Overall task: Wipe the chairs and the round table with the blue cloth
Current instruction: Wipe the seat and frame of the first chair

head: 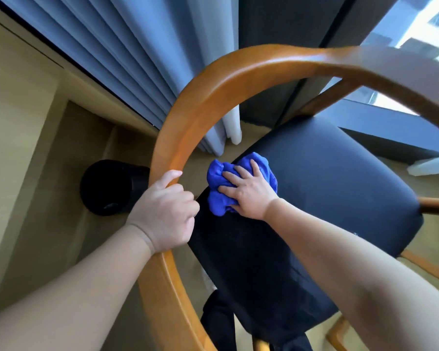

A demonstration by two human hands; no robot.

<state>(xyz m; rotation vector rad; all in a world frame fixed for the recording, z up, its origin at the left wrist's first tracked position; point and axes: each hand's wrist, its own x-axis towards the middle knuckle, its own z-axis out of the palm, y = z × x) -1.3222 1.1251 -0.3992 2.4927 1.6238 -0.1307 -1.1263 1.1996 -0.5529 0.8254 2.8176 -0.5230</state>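
One chair (314,188) seat in progress: my right hand (249,193) is pressing the blue cloth (221,178) flat, left hand (162,214) gripping the rail (183,127); table unseen

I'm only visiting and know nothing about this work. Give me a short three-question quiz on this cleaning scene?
1. True or false: the left hand grips the chair's wooden rail.
2. The blue cloth lies on: A) the floor, B) the black seat, C) the curtain.
3. Fill in: the right hand presses flat on the ____.

Key: 1 true; 2 B; 3 cloth.
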